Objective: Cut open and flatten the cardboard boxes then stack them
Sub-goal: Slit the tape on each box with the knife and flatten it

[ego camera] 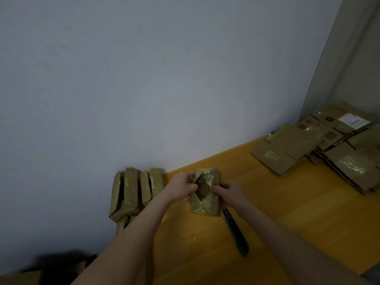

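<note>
Cardboard wrapped in yellowish tape forms the small box (205, 204), located at the far left edge of the table (287, 212), close to the wall (144, 79). The left hand (182, 186) and right hand (230, 192) each hold the box, one grip on each side, with fingers curled at its torn top opening. A green knife (236, 233) lies on the table just beside the box. Flattened boxes (308, 149) are stacked at the far right corner. Unopened boxes (131, 192) stand beyond the left edge.
</note>
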`<state>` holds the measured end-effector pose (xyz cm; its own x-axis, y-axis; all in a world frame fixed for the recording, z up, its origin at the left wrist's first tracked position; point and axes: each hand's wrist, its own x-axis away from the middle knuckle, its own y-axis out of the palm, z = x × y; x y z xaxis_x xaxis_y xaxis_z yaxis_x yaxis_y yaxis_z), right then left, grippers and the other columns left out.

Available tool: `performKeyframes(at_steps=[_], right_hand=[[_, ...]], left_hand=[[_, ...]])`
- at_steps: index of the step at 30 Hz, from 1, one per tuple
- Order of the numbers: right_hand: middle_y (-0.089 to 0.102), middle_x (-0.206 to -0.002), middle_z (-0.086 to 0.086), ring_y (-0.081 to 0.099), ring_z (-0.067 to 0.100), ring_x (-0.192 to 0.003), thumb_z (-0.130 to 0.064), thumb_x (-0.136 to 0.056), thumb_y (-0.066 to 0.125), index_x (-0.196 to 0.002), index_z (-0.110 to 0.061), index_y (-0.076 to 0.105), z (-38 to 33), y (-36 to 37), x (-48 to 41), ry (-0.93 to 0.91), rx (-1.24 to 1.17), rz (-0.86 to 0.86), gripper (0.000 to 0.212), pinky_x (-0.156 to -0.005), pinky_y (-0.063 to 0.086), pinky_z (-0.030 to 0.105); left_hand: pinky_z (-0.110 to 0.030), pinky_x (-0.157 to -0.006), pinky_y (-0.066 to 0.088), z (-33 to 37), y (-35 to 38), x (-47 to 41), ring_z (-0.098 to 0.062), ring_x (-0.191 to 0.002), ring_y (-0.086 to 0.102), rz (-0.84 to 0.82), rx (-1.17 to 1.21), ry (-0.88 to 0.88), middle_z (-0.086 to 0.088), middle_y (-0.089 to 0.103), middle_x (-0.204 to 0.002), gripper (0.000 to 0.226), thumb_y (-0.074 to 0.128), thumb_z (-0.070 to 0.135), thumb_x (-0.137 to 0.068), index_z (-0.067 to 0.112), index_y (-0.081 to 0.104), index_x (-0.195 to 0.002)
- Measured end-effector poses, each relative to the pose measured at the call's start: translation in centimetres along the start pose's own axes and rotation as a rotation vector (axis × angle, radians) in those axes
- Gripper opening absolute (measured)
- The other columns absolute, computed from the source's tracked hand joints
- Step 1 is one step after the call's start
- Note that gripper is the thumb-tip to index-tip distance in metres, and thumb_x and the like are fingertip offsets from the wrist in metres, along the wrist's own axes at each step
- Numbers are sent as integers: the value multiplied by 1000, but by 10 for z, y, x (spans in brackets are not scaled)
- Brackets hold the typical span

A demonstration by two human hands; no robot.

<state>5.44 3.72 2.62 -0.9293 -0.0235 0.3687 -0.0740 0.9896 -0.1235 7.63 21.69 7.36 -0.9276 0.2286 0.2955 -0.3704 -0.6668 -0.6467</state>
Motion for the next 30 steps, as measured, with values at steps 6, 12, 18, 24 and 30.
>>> performKeyframes(at_steps=[6,12,18,24,30], right_hand=[[68,-92,5,66,14,-77,-16,-89,64,-111,-6,62,4,-8,0,77,-61,-45,24,-54,53,20],[68,-91,5,67,17,-80,-20,-90,66,-116,-2,61,8,-10,0,86,-194,19,32,-62,57,25],[64,-89,-8,63,12,-85,-37,-83,70,-116,-17,64,5,0,-6,-37,96,184,39,-80,56,36],[61,-113,7,61,22,-100,-35,-86,69,-143,-17,41,6,-6,-3,-47,42,195,66,-87,54,41],[64,-116,4,62,23,-97,-27,-94,57,-136,-30,39,1,-5,-5,-103,274,365,45,-82,54,46]], left_hand=[[-31,-66,60,-6,-4,9,-9,-65,65,3,202,-9,-6,69,-99,36,47,-1,-90,15,64,-118],[-25,-70,58,-10,0,10,-14,-79,69,107,503,-116,-10,67,-116,33,41,3,-100,2,52,-132],[-29,-91,46,9,22,8,-24,-119,55,135,17,-110,-6,57,-130,68,64,43,-88,12,41,-143],[-34,-64,52,-2,19,7,-25,-74,63,271,206,-136,-11,66,-79,26,51,21,-99,4,64,-84],[-39,-66,58,20,39,12,-26,-67,64,312,134,-58,-13,65,-69,34,54,24,-98,10,58,-67]])
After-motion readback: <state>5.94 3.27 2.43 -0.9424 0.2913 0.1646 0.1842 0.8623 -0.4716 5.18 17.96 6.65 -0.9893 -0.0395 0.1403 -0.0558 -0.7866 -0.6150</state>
